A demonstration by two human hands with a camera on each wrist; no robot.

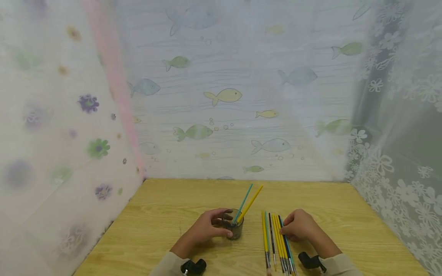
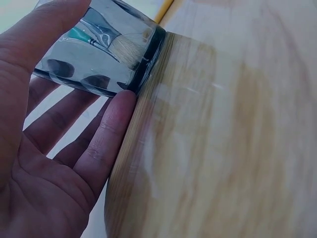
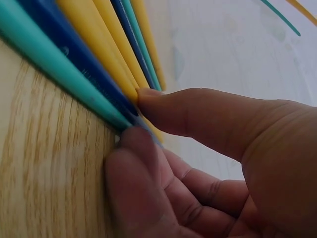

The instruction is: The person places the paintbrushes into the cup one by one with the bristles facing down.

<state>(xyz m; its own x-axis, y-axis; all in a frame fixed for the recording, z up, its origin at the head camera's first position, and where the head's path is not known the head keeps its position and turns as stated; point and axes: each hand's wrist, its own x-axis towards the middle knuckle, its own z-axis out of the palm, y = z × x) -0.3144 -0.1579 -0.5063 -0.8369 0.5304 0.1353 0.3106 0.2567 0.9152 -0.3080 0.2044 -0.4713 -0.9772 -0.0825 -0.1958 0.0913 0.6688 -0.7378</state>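
Apparently the pick-up step: the left fingers (image 2: 104,139) curl round the glass (image 1: 236,232), upright on the bench (image 1: 155,203) with two paintbrushes (image 1: 251,203) leaning inside; the right fingers (image 3: 183,109) pinch narrowly at handle ends in the nearby brush row (image 1: 277,238), exactly which being unclear. The next move probably calls for lifting one free while steadying the glass.

Finding a narrow strip of bare table (image 1: 172,203) between the glass (image 1: 237,231) and the row of brushes (image 1: 279,241). Meeting two tall brushes (image 1: 251,203) leaning up and right out of the glass. Running into the left hand (image 1: 209,225) around the glass and the right hand (image 1: 301,226) at the row's right edge. Having wider room outside both hands and behind, up to the curtain (image 1: 222,122)
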